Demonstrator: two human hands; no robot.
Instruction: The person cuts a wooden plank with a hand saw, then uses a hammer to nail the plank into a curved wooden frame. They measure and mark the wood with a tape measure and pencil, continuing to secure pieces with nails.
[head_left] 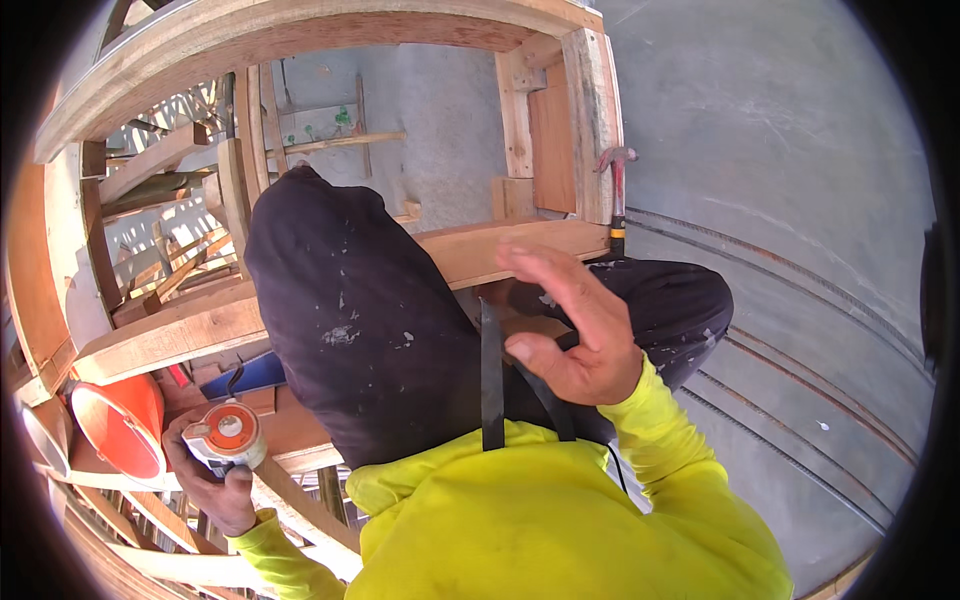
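Observation:
At the lower left, my left hand (212,470) is closed around a round grey tape measure (229,430) with an orange centre. No blade can be seen coming out of it. Over my lap, near the bent right knee, my right hand (580,330) is raised with nothing in it; thumb and fingers are spread and slightly curved. A dark strap (491,375) hangs down my front just left of that hand. Beyond it, a claw hammer (617,200) with a red, black and yellow handle rests upright against the wooden frame.
Wooden beams (180,328) frame the space around my legs. An orange bucket (120,425) stands beside my left hand. Long steel bars (800,290) lie along the grey concrete floor (760,130) at right. Timber pieces (165,165) crowd the lower level at far left.

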